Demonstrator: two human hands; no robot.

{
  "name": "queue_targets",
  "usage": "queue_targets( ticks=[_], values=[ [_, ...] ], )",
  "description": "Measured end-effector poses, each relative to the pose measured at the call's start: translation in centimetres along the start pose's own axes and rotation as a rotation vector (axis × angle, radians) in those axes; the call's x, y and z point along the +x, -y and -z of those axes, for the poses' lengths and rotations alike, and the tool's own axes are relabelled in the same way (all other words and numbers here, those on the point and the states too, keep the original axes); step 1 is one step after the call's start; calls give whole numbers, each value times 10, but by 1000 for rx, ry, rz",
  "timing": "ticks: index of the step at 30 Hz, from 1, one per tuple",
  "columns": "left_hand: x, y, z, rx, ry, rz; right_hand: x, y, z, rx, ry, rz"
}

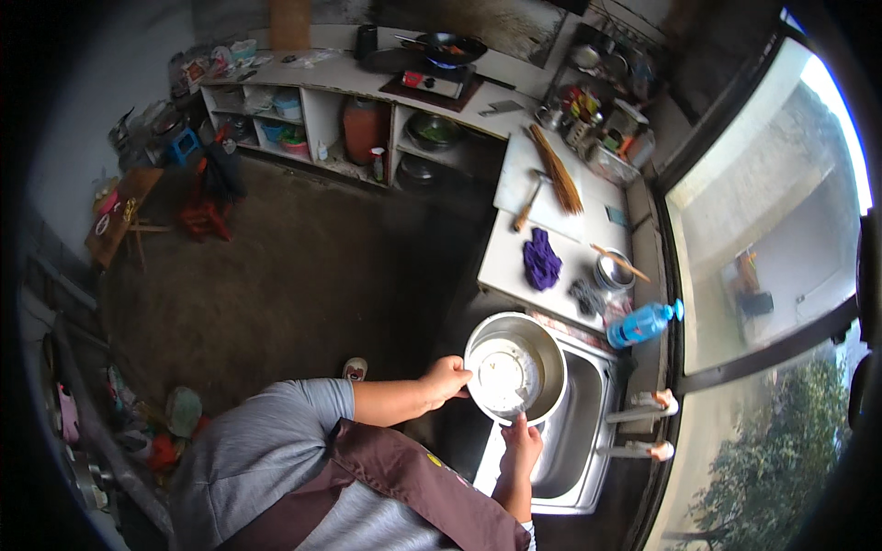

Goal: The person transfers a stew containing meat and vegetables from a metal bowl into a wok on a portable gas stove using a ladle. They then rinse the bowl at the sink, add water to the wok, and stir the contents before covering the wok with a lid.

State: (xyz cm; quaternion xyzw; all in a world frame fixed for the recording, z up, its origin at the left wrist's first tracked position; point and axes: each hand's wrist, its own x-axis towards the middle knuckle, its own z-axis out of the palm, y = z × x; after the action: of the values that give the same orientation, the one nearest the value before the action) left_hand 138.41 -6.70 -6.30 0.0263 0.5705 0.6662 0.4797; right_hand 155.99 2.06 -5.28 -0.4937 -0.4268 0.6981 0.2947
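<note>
Both my hands grip a round steel pot (551, 351) by its rim, and a shiny, light-reflecting bottom shows inside. My left hand (446, 383) holds the side nearer the open floor. My right hand (521, 444) has its thumb over the rim at the side nearest my body. The pot overlaps the far left part of a stainless steel sink (568, 441); whether it touches the sink I cannot tell. Beyond the pot, a crumpled purple cloth (541, 260) lies on the white counter (503, 241).
Two taps (637, 415) stand along the window side. A blue pump bottle (641, 326) leans behind the sink. Bowls (613, 270), a whisk broom (557, 172) and a wooden-handled tool (528, 206) lie farther along. At the back, a wok (451, 49) sits over a lit burner near a cleaver (501, 107).
</note>
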Motion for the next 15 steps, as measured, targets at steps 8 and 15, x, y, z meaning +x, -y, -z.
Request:
queue_targets(
  ticks=[8, 15],
  values=[
    [60, -91, 90, -61, 90, -112, 35, -3, -149, 88, -132, 81],
    [112, -185, 163, 142, 236, -139, 58, 27, -271, 164, -91, 140]
  ],
)
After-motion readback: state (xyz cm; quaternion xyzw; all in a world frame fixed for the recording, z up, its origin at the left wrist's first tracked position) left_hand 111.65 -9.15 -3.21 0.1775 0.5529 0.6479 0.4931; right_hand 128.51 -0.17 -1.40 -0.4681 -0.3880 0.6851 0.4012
